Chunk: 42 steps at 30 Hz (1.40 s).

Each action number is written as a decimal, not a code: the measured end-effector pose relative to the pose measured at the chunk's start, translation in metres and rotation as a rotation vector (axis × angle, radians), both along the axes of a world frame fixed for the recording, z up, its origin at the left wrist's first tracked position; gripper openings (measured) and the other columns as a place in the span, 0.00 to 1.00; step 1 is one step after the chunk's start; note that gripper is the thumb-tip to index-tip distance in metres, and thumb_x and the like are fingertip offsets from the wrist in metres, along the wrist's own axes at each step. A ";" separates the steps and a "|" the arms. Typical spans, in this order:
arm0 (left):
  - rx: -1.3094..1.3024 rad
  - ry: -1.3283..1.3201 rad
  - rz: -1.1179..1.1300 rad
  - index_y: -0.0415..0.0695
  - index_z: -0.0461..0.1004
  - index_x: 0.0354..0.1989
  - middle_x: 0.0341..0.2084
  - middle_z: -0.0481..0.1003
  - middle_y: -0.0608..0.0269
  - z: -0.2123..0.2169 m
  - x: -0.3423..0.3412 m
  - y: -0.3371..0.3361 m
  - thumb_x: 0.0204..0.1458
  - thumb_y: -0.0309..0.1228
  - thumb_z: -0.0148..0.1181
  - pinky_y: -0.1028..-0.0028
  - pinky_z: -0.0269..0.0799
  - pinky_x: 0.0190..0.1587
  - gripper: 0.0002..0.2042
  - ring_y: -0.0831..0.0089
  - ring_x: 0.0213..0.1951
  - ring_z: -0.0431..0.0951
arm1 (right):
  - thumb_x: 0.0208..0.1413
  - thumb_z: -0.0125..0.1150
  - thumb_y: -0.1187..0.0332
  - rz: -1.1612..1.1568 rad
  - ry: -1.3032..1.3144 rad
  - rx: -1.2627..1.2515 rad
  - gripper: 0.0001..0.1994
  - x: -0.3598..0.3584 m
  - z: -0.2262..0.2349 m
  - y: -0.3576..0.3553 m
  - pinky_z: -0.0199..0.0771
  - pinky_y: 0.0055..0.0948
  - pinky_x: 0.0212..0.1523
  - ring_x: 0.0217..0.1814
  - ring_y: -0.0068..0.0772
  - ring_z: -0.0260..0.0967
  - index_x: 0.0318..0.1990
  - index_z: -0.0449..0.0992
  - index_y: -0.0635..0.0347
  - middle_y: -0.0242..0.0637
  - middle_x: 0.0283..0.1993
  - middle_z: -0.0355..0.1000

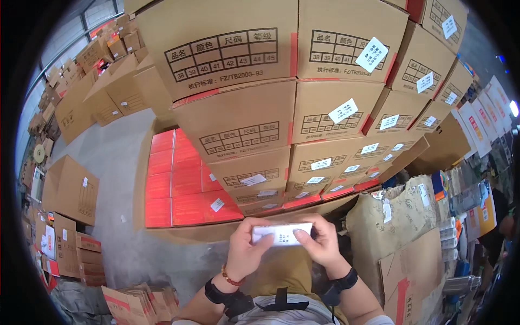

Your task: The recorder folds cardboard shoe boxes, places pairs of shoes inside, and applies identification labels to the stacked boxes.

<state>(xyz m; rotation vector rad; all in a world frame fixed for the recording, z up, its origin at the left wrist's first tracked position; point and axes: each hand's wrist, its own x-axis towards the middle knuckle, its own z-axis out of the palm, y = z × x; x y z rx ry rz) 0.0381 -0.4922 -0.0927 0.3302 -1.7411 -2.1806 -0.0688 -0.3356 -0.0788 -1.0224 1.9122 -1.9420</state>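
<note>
In front of my body, both hands hold a small stack or strip of white printed labels. My left hand grips its left end, thumb lying across the face. At the other end my right hand pinches it with the thumb on top. Whether it is one folded strip or loose labels, I cannot tell. Beyond my hands rises a tall stack of brown cardboard cartons with printed tables on their sides. Several carry a white sticker, stuck on at a tilt; the upper left cartons show none.
Red boxes sit in an open carton left of the stack. A big brown carton stands on the grey floor further left. Flattened cardboard lies at lower left. To the right are a worn, paper-covered surface and a cardboard piece.
</note>
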 end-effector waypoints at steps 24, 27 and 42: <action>-0.578 -0.042 0.037 0.39 0.71 0.45 0.31 0.77 0.62 -0.018 -0.003 -0.012 0.48 0.27 0.63 0.76 0.73 0.36 0.16 0.81 0.35 0.78 | 0.37 0.63 0.76 0.121 0.927 0.113 0.22 -0.004 0.034 -0.021 0.71 0.27 0.35 0.34 0.30 0.68 0.45 0.79 0.50 0.36 0.44 0.70; -0.139 -0.109 0.017 0.36 0.70 0.47 0.35 0.78 0.59 -0.029 0.002 -0.034 0.50 0.24 0.59 0.76 0.75 0.40 0.16 0.77 0.39 0.78 | 0.36 0.70 0.79 -0.003 0.841 0.026 0.18 -0.006 0.059 -0.030 0.74 0.29 0.36 0.39 0.33 0.70 0.40 0.77 0.55 0.42 0.46 0.66; -0.064 -0.024 -0.046 0.34 0.66 0.53 0.42 0.76 0.56 -0.010 0.043 -0.043 0.46 0.16 0.63 0.76 0.74 0.46 0.23 0.73 0.44 0.78 | 0.41 0.71 0.79 -0.288 1.304 -0.179 0.22 -0.082 0.201 -0.101 0.65 0.33 0.31 0.36 0.36 0.69 0.37 0.61 0.53 0.43 0.33 0.71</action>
